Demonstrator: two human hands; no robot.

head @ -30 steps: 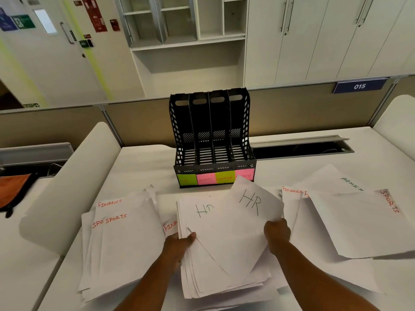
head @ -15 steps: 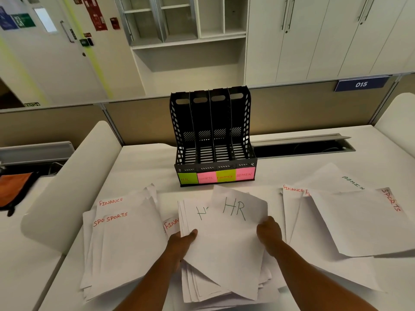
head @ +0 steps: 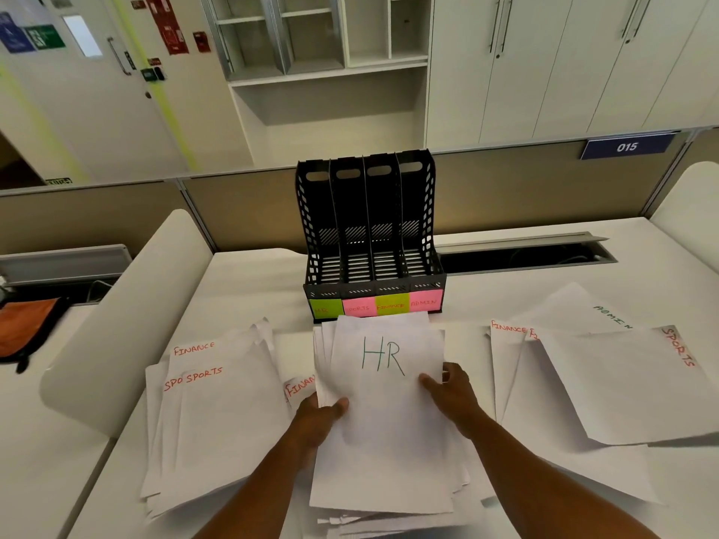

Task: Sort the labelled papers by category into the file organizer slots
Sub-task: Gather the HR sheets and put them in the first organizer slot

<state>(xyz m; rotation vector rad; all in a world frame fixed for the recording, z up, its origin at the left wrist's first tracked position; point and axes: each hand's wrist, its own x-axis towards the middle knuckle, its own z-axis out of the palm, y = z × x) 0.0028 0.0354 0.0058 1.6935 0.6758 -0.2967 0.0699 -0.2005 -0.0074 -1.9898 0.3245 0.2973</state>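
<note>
At the left of the frame a loose pile of sheets (head: 218, 414) lies on the table (head: 253, 282), its top corners marked FINANCE and SPORTS in red. Just right of it, the left hand (head: 317, 420) grips the left edge of the HR stack (head: 385, 414), thumb on the top sheet and fingers curled beneath. A second ago the top HR sheet lay skewed, its upper corner swung toward the right, and a second HR heading showed beside it; now it sits nearly square over the sheets below, with only one HR heading visible. That suggests the HR sheets are gathered and squared, ready to go into their slot as one bundle.

The right hand (head: 453, 394) holds the stack's right edge, thumb on top and fingers wrapped round the side, so the stack lies between both grips in the lower middle of the frame. Its far edge reaches almost to the foot of the file organizer (head: 369, 235), which stands upright in the centre with four empty slots tagged HR, SPORTS, FINANCE and ADMIN. The green HR label (head: 326, 308) marks the leftmost slot, slightly left of the stack.

At the right lies another spread of sheets (head: 607, 383), marked FINANCE, ADMIN and SPORTS, unsorted.
</note>
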